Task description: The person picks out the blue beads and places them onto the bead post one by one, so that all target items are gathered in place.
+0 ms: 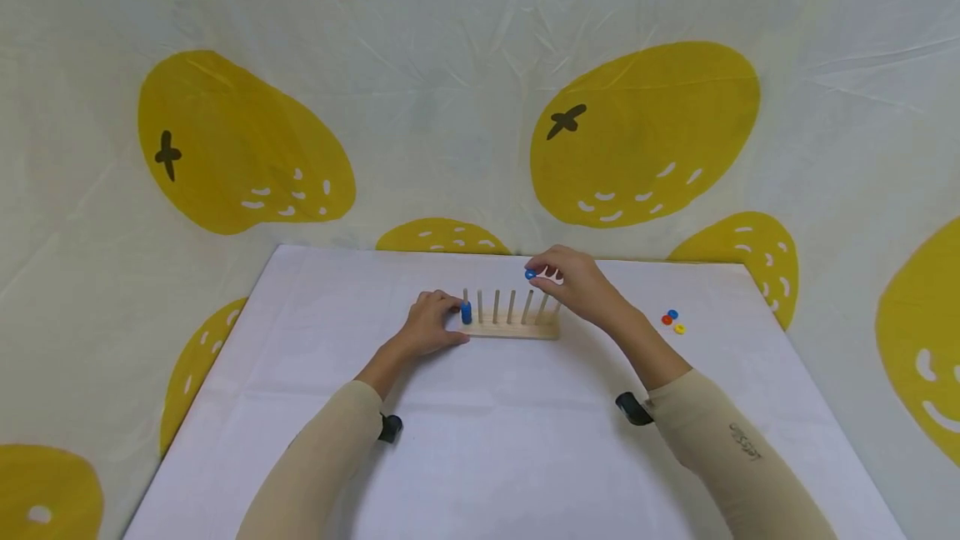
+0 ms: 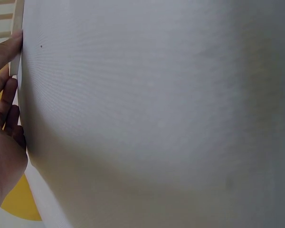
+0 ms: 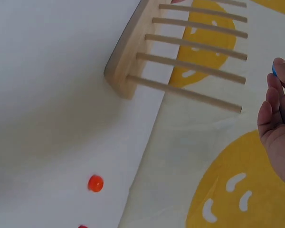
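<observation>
A wooden peg rack (image 1: 517, 330) with a row of upright pegs stands toward the back of the white table. Blue rings (image 1: 467, 313) are stacked on its leftmost peg; the other pegs look bare. My left hand (image 1: 430, 325) grips the rack's left end, thumb at the front edge and fingers behind. In the left wrist view that thumb (image 2: 8, 50) lies against the base. Above the rack's right half, my right hand (image 1: 576, 280) pinches a blue ring (image 1: 530, 274) between thumb and fingertips, apart from the pegs. Fingers mostly cover this ring in the right wrist view.
To the right of the rack lie a loose blue ring (image 1: 672, 314), a red ring (image 1: 667, 320) and a yellow ring (image 1: 679, 329), close together. A cloth (image 1: 450, 107) with yellow fruit prints hangs behind the white table (image 1: 480, 457).
</observation>
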{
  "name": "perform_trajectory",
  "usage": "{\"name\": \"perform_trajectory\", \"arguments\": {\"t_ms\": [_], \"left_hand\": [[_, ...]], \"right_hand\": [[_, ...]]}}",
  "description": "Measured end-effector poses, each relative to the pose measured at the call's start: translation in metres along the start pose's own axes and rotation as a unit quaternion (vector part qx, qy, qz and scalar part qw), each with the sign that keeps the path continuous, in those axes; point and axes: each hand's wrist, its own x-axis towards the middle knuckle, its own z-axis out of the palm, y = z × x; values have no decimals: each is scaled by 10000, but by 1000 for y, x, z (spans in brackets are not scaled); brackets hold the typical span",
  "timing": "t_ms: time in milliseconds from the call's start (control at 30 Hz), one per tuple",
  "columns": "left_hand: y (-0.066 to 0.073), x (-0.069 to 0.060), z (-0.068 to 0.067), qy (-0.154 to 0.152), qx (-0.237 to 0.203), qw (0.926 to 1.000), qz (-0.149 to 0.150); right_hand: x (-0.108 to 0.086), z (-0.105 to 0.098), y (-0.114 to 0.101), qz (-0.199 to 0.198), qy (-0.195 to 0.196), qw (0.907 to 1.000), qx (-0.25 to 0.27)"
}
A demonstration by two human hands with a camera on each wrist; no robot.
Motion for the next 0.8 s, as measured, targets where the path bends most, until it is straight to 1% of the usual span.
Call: {"name": "perform_trajectory", "arguments": {"t_ms": [167, 333, 600, 800], "left_hand": [[0, 0, 0, -29, 59, 10000, -39], [2, 0, 0, -26, 82, 9999, -80], [3, -2, -1, -3, 89, 9999, -83], [0, 0, 1, -8, 105, 9999, -44]], "right_hand": [[12, 11, -11, -23, -231, 9997, 58], [23, 22, -18, -76, -359, 9991, 213], [39, 44, -25, -342, -517, 9976, 306], [46, 54, -31, -466, -630, 9963, 346]]}}
